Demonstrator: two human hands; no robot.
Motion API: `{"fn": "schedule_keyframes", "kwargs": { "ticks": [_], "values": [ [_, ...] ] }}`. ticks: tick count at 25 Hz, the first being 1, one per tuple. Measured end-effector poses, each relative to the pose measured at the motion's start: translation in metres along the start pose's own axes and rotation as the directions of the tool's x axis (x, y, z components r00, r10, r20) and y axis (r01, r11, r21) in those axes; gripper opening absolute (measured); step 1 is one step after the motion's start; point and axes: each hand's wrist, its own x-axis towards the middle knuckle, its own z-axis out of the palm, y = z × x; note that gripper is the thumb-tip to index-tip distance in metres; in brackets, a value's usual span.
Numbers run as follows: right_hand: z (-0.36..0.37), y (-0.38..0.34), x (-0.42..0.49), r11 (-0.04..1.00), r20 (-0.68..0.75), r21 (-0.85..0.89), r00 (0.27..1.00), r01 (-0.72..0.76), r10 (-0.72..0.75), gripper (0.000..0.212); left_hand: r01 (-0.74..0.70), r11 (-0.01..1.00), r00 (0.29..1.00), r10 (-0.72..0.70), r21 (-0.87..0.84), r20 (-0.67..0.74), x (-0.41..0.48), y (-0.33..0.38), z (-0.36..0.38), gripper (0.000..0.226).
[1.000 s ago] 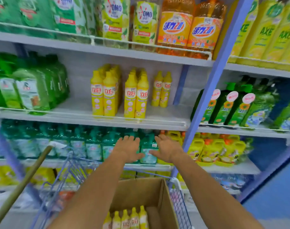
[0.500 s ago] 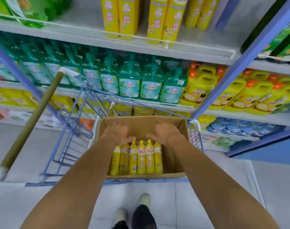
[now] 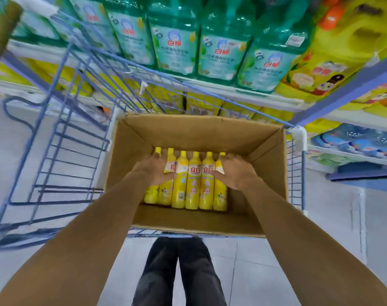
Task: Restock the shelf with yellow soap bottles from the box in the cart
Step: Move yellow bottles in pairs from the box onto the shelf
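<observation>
**Both hands in the box, going for the outer bottles**

Nearest the camera, at 6 o'clock, are the person's legs [image 3: 179, 272] on the grey floor, with both forearms reaching up toward 12. The left hand [image 3: 155, 171] lies over the two bottles at the row's 9 o'clock end, fingers curled around them, though I can't tell if the grip has closed. The right hand [image 3: 234, 171] rests on the bottle at the 3 o'clock end, fingers spread and loose, so not grasping yet as far as I can see.

The bottles [image 3: 193, 180] lie flat in one row of six, caps pointing to 12, on the bottom of the box [image 3: 197, 129]. My guess is the hands work from both ends so each can lift without bumping the other. The box fills the 3 o'clock side of the cart [image 3: 62, 138], parked tight against the shelf [image 3: 243, 91], which keeps the carry short. Beyond, at 12, stand green jugs [image 3: 221, 47].
</observation>
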Motion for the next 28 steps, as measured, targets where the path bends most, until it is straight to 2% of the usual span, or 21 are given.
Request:
{"fn": "schedule_keyframes", "kwargs": {
  "ticks": [5,9,12,18,19,22,23,28],
  "values": [
    [0.04,0.032,0.047,0.994,0.036,0.041,0.995,-0.097,0.096,0.064,0.077,0.996,0.995,-0.074,-0.05,0.069,0.063,-0.044,0.035,0.08],
    [0.077,0.048,0.085,0.985,0.062,0.07,0.986,-0.16,0.155,0.065,0.09,0.982,0.995,-0.082,-0.167,0.055,0.119,-0.06,0.062,0.076],
    [0.106,0.053,0.106,0.964,0.068,0.179,0.98,-0.195,0.186,0.064,0.095,0.967,0.995,-0.086,-0.235,0.046,0.156,-0.066,0.081,0.066],
    [0.133,0.051,0.131,0.873,0.029,0.371,0.943,-0.317,0.331,0.057,0.113,0.945,0.991,-0.127,-0.308,-0.028,0.188,-0.069,0.095,0.066],
    [0.134,0.051,0.134,0.852,0.031,0.401,0.934,-0.338,0.356,0.057,0.12,0.927,0.99,-0.136,-0.356,-0.022,0.19,-0.071,0.094,0.062],
    [0.133,0.059,0.138,0.805,0.031,0.473,0.921,-0.357,0.389,0.048,0.12,0.878,0.987,-0.156,-0.463,-0.039,0.195,-0.077,0.095,0.025],
    [0.132,0.062,0.136,0.795,0.028,0.487,0.916,-0.362,0.4,0.045,0.128,0.862,0.985,-0.167,-0.49,-0.037,0.195,-0.077,0.095,0.022],
    [0.14,0.071,0.133,0.763,0.021,0.531,0.905,-0.369,0.424,0.045,0.139,0.789,0.983,-0.183,-0.599,-0.012,0.201,-0.082,0.115,0.049]
  ]
}}
